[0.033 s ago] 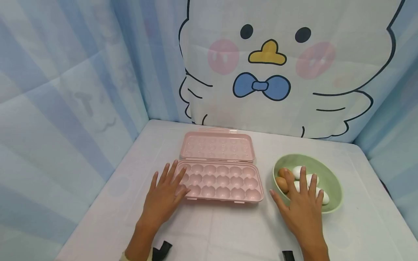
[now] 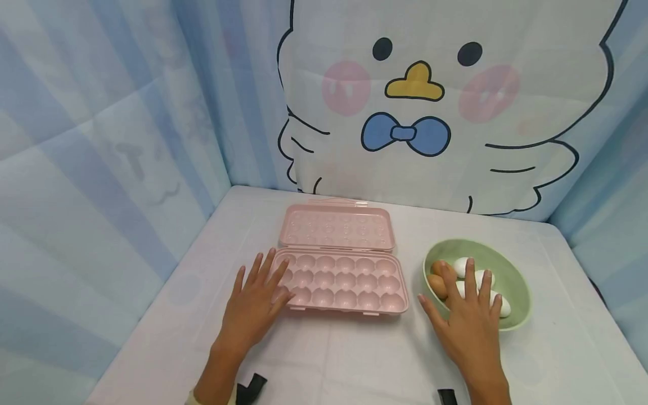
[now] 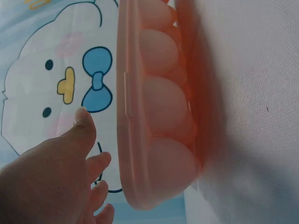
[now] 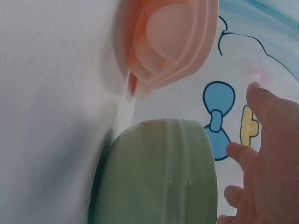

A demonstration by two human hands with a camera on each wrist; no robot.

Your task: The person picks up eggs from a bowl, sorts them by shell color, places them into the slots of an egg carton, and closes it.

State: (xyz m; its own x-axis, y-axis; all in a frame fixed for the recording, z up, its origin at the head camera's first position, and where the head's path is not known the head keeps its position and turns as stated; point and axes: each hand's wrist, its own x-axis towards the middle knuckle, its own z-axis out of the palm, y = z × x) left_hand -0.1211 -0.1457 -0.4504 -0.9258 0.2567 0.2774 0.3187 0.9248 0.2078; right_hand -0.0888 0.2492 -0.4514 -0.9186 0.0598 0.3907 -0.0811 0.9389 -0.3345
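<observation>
A pink plastic egg box [image 2: 346, 280] lies unfolded on the table, its lid [image 2: 336, 226] tipped back and its round cups holding nothing. My left hand [image 2: 253, 306] hovers at the box's left end, fingers spread. From the left wrist view, the thumb and fingers of that hand [image 3: 56, 172] are beside the box's front wall [image 3: 163, 107]. To the right is a green bowl [image 2: 518, 304] with two brown eggs [image 2: 437, 286] and several white eggs [image 2: 462, 266]. Over the bowl's near side my right hand [image 2: 471, 326] spreads its fingers, gripping nothing and covering part of the eggs.
A white cloth covers the table [image 2: 364, 360]. Blue and white curtains [image 2: 131, 169] enclose it at the back and sides, the back one bearing a large cartoon bird. Black strap ends [image 2: 251, 388] show by both wrists at the near edge.
</observation>
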